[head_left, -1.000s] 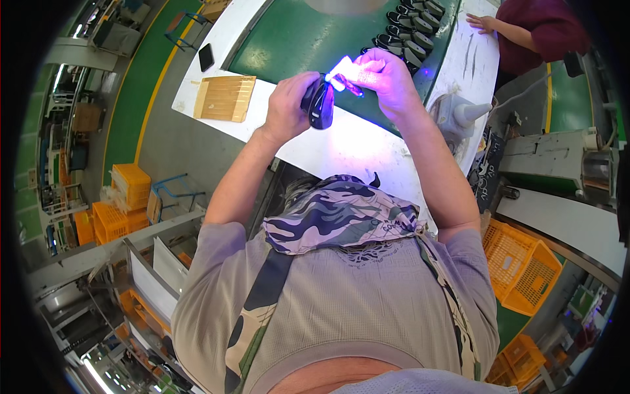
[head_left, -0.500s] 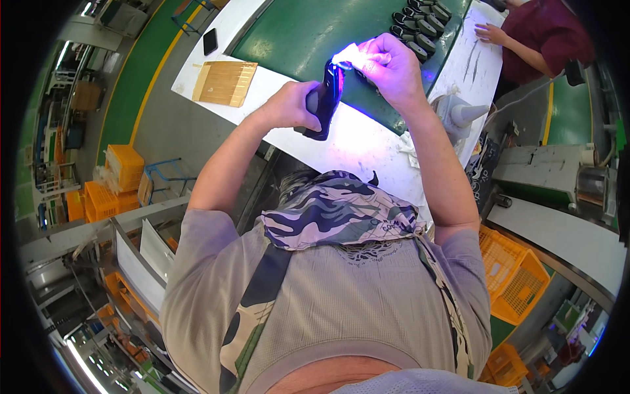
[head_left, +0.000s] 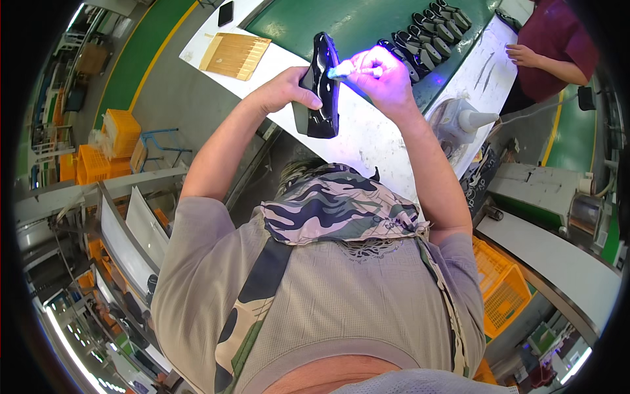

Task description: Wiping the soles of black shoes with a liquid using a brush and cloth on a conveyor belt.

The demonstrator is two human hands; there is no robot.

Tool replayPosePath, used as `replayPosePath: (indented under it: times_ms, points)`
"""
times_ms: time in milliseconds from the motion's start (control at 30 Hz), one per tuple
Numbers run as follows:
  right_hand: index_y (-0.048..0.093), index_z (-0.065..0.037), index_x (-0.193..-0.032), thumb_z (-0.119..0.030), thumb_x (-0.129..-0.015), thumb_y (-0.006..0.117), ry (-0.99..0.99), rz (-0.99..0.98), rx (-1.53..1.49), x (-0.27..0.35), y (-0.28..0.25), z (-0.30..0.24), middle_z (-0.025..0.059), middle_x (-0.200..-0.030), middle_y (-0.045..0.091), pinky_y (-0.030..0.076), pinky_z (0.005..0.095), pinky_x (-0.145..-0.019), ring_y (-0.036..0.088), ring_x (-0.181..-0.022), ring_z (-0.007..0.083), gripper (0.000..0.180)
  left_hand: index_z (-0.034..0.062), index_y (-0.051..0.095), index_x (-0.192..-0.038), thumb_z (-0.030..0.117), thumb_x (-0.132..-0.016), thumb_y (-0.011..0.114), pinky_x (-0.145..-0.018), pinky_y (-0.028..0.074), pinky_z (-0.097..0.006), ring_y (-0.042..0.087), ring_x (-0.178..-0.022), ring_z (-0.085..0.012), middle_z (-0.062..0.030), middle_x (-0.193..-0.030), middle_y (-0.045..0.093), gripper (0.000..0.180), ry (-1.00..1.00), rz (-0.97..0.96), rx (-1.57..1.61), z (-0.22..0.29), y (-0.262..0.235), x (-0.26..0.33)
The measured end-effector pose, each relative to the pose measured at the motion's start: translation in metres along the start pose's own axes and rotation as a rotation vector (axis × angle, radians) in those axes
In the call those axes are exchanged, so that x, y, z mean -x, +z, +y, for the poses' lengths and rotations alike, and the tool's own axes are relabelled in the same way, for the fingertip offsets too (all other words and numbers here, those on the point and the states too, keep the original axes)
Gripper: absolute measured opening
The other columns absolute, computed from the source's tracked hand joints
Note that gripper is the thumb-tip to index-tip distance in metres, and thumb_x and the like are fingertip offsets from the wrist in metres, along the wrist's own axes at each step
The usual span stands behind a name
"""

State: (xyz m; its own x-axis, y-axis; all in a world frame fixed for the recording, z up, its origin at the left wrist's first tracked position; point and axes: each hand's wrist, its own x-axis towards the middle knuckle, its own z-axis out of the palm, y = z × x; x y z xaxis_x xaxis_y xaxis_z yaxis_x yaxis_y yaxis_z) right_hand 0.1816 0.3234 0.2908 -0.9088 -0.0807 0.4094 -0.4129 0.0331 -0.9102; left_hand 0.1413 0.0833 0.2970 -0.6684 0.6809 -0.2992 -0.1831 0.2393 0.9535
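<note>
Head view: two hands (head_left: pixel 285 90) (head_left: pixel 390 84), one held black shoe (head_left: pixel 321 80).

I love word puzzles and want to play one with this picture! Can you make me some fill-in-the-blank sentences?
1. The left hand holds a shiny ____ shoe, and the right hand pinches a small pale thing.
2. The brown cardboard lies on a ____ table.
3. Just beyond the cardboard lies a black ____.
4. The row of shoes rests on a ____ surface.

Missing words: black; white; phone; green.
</note>
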Motion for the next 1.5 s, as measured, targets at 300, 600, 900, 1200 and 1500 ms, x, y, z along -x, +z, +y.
replayPosePath:
  times_ms: [300,600,900,1200,1500]
  points:
    - [0.054,-0.001,-0.083,-0.001,-0.076,0.074,0.119,-0.181,-0.009,0.023,0.009,-0.003,0.0108,-0.091,0.066,0.052,0.0301,-0.075,0.062,-0.085,0.0152,0.021,-0.0052,0.059,-0.114,0.019,-0.068,0.079,-0.091,0.047,-0.031,0.064,-0.092,-0.0201,-0.0116,-0.101,0.067,0.055,0.010,0.088,0.254,-0.021,0.005,0.015]
    - [0.053,-0.002,-0.083,0.001,-0.074,0.074,0.148,-0.268,0.039,0.046,0.000,0.003,0.0115,-0.093,0.066,0.051,0.0319,-0.079,0.063,-0.089,0.0179,0.023,-0.0063,0.057,-0.114,0.013,-0.075,0.078,-0.088,0.053,-0.038,0.067,-0.090,-0.0221,-0.0126,-0.100,0.067,0.049,-0.033,0.406,0.514,-0.055,0.015,0.036]
    - [0.056,-0.002,-0.087,0.004,-0.076,0.074,0.392,-0.064,-0.527,0.051,0.026,0.027,0.0072,-0.086,0.062,0.052,0.0278,-0.072,0.061,-0.078,0.0133,0.022,-0.0052,0.049,-0.127,0.017,-0.084,0.066,-0.098,0.049,-0.042,0.063,-0.108,-0.0289,-0.0174,-0.119,0.063,0.051,0.191,0.379,0.928,-0.085,0.025,0.072]
    - [0.055,-0.005,-0.086,0.002,-0.075,0.075,0.537,-0.033,-0.544,0.047,0.075,0.013,0.0006,-0.077,0.057,0.049,0.0288,-0.064,0.056,-0.070,0.0121,0.024,-0.0020,0.054,-0.118,0.011,-0.076,0.075,-0.093,0.050,-0.035,0.064,-0.098,-0.0221,-0.0111,-0.106,0.065,0.049,0.334,0.672,0.747,-0.090,0.017,0.105]
    - [0.057,0.001,-0.090,0.001,-0.078,0.073,0.699,-0.094,-0.535,0.030,0.170,0.007,0.0098,-0.080,0.062,0.050,0.0301,-0.056,0.059,-0.064,0.0177,0.020,-0.0053,0.051,-0.125,0.018,-0.065,0.087,-0.101,0.041,-0.032,0.055,-0.111,-0.0191,-0.0130,-0.117,0.062,0.074,0.461,1.131,0.036,-0.085,0.000,0.182]
